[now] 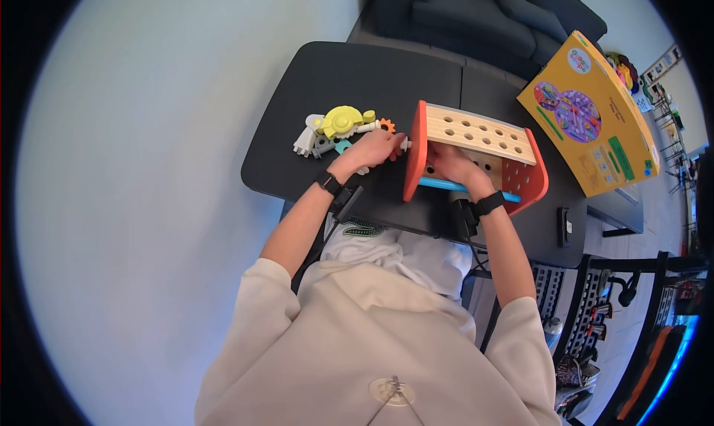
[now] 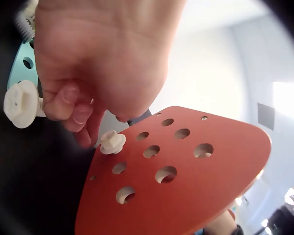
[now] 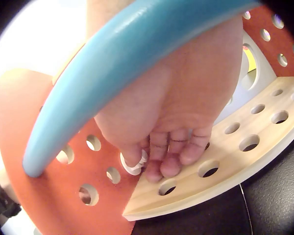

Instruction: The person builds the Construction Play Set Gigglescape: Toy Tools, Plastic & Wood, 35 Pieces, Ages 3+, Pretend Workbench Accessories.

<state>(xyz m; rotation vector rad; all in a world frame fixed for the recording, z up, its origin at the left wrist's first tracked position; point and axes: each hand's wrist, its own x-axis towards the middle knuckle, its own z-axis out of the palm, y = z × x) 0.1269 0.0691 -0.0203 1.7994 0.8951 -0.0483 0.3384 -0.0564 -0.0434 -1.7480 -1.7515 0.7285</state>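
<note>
the black table (image 1: pixel 372 72) spanned mid-frame. loose toy parts (image 1: pixel 304 139), including a yellow-green toothed piece (image 1: pixel 343 121) and an orange gear (image 1: pixel 387 126), lay left of centre. a red-sided wooden toy bench (image 1: pixel 477 134) stood right of centre; a small black device (image 1: pixel 564 226) lay at lower right.

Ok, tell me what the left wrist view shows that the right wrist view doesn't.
Only left wrist: a white plastic hexagonal bolt head on a red, round-holed panel, and a teal piece with holes. Only right wrist: a pale wooden board with round holes, and the curled fingers of the right hand at a white ring-shaped piece. Both: that red panel, from opposite faces.
</note>
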